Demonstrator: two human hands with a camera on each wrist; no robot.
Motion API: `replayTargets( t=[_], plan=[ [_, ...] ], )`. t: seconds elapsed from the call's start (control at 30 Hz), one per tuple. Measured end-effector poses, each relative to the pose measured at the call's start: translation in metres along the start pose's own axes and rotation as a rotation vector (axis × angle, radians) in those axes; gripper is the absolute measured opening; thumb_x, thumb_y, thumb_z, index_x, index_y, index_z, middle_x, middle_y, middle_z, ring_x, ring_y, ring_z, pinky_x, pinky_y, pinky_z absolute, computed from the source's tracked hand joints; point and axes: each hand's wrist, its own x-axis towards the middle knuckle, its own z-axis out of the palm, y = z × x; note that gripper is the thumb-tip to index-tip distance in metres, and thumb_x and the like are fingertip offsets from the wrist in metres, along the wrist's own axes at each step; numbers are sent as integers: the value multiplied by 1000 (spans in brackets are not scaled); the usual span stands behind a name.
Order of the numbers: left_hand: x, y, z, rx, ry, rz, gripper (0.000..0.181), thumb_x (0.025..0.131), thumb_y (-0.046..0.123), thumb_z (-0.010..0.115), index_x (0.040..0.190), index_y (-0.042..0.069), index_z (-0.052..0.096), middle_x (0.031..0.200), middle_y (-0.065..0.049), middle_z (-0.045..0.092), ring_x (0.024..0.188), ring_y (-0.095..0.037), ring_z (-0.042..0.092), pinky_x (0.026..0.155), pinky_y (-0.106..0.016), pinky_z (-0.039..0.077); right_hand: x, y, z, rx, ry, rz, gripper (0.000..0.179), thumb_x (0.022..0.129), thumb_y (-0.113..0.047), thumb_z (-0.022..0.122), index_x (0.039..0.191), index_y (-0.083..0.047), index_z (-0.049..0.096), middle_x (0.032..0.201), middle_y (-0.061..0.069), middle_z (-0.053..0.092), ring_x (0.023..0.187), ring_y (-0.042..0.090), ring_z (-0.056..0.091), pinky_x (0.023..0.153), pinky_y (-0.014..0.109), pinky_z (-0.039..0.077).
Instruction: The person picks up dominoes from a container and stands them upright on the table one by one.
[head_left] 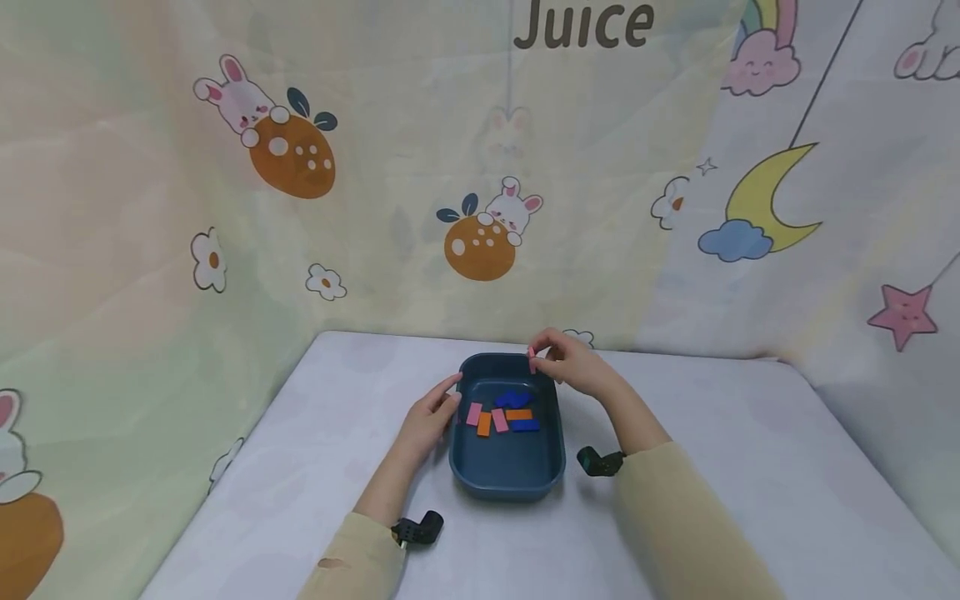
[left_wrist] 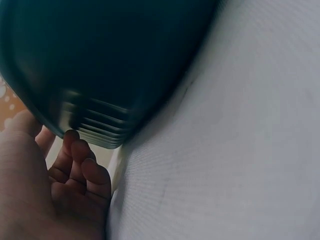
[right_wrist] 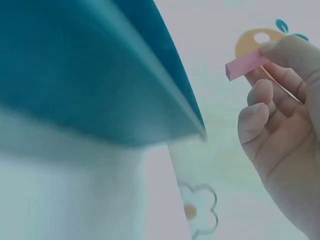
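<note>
A dark blue plastic tub (head_left: pixel 504 471) with rounded corners stands on the table in the head view. My left hand (head_left: pixel 426 423) holds its left rim, thumb up at the edge; in the left wrist view the other fingers (left_wrist: pixel 95 175) bend close to the slotted outer wall. At the far right corner, my right hand (head_left: pixel 573 365) pinches a small pink block (right_wrist: pixel 246 65) between thumb and forefinger, just above the rim. Inside the tub lie pink blocks (head_left: pixel 474 413), orange blocks (head_left: pixel 483 424) and blue blocks (head_left: pixel 524 425), gathered mid-floor and toward the back.
A white cloth (head_left: pixel 300 492) covers the table under the tub. Behind it and along the sides hangs a printed curtain (head_left: pixel 397 275) with rabbits, fruit and a moon. Each wrist carries a small black camera, the left one (head_left: pixel 420 528) and the right one (head_left: pixel 600 462).
</note>
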Motion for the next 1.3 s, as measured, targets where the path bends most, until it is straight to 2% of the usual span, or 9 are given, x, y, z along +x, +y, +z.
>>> replayTargets(
  t=[0.13,0.23,0.47,0.57,0.7,0.83,1.03,1.3],
  plan=[
    [1,-2,-2,8,6,-9,39,99,46,54,138,49,50,99,-4,60,80,-22,56,67,-30,47,-17,21,-8,27,65,39,21,97,-27,63,115,-17,60,103,12,66,73,28,55,62,32,50],
    [1,-4,-3,8,11,-14,40,99,45,55,138,48,50,99,-4,60,81,-21,55,68,-29,47,-29,40,-10,42,102,63,20,96,-29,64,114,-20,60,105,9,67,73,28,55,63,34,51],
    [2,-6,-3,-14,7,-16,39,99,44,56,138,49,51,98,-5,60,81,-23,56,69,-30,48,-55,72,-11,84,138,105,27,94,-35,67,115,-21,59,103,11,68,76,33,57,63,35,51],
    [3,-6,-2,-10,9,-22,39,99,45,56,137,49,51,98,-5,60,81,-23,56,69,-29,48,-62,80,-11,92,137,154,28,94,-35,67,117,-21,59,103,11,67,76,32,57,61,33,51],
    [2,-5,-1,-3,10,-25,40,98,46,56,137,50,50,97,-5,60,81,-23,56,69,-29,48,-69,91,-10,71,135,223,28,94,-33,66,119,-21,60,102,10,64,77,27,57,60,32,50],
    [2,-4,0,-5,11,-9,39,99,45,56,138,49,51,95,-5,59,79,-23,55,67,-29,47,-73,103,-9,56,139,254,28,94,-32,66,119,-21,61,103,9,61,80,26,56,62,30,49],
    [1,-4,2,-21,6,3,38,99,44,56,137,48,52,95,-5,59,78,-23,55,66,-30,46,-77,121,-6,65,136,256,29,93,-34,68,118,-21,61,111,7,62,81,24,56,63,28,49],
    [5,-4,3,-30,1,-9,39,99,45,56,137,49,51,97,-5,59,80,-23,55,68,-29,47,-77,125,-5,67,145,253,26,93,-27,67,117,-20,61,109,7,62,78,24,56,64,29,50]
  ],
)
